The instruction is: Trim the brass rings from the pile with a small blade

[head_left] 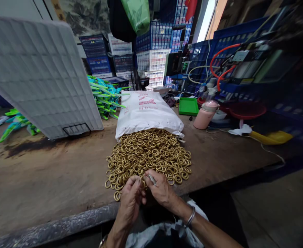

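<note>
My left hand (131, 198) pinches a gold-coloured ring (142, 183) between thumb and fingers, at the near edge of the pile. Close against it, my right hand (164, 192) is closed round a small grey metal tool (152, 179), whose tip points up and left; its exact kind is hard to make out. The right fingertips meet the ring or come very near it. Before both hands lies a heap of gold-coloured rings (151, 151), spilling from the mouth of a white woven sack (146, 113) with red print.
A large pale ribbed panel (43, 75) stands tilted at left, beside green and blue plastic pieces (106, 96). On the right are a green tray (188, 106), a pink bottle (205, 115), a yellow scoop (272, 137) and a machine with red hoses (247, 65). Stacked crates (154, 60) stand behind.
</note>
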Demonstrator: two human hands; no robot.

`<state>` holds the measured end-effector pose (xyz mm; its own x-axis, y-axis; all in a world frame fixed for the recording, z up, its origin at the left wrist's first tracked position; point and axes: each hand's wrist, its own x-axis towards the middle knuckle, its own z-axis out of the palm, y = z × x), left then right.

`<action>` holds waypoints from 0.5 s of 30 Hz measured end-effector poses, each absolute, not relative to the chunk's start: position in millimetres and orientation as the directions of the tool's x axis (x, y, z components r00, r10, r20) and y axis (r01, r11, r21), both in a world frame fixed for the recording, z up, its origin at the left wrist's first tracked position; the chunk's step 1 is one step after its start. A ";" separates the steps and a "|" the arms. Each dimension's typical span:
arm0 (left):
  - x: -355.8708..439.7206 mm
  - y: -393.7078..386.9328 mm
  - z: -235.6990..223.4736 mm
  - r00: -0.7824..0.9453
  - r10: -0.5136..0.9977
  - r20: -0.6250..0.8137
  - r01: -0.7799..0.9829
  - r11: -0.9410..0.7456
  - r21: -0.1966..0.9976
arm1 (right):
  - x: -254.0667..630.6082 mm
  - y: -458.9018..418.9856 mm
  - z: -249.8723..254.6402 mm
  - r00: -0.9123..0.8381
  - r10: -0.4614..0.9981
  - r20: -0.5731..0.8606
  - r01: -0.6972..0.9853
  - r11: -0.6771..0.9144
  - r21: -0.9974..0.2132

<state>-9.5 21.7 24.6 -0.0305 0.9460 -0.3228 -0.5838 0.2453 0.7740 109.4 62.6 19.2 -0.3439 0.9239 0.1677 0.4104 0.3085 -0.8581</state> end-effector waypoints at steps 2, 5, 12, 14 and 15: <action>-8.6 22.3 23.5 -0.040 0.948 -0.315 -0.539 0.245 0.806 | 109.5 62.3 19.8 -0.354 0.921 0.163 0.418 0.312 -0.853; -7.6 23.4 19.1 -0.102 0.949 -0.298 -0.466 0.219 0.857 | 108.7 64.1 21.7 -0.320 0.943 0.090 0.365 0.210 -0.907; -5.9 25.8 12.3 -0.276 0.953 -0.127 -0.184 0.077 0.980 | 106.0 66.0 19.7 -0.376 0.874 -0.309 0.111 -0.289 -0.951; -6.3 25.0 12.5 -0.254 0.963 -0.093 -0.152 0.056 0.987 | 105.6 65.6 19.0 -0.407 0.847 -0.342 0.081 -0.339 -0.937; -7.0 24.6 12.8 -0.238 0.967 -0.093 -0.150 0.059 0.987 | 105.4 65.7 18.9 -0.413 0.847 -0.335 0.081 -0.333 -0.940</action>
<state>-7.0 24.6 12.8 -0.2382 0.9667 -0.0934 -0.1496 0.0585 0.9870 105.4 65.7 18.9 -0.4133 0.8466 -0.3354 0.0809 -0.3327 -0.9396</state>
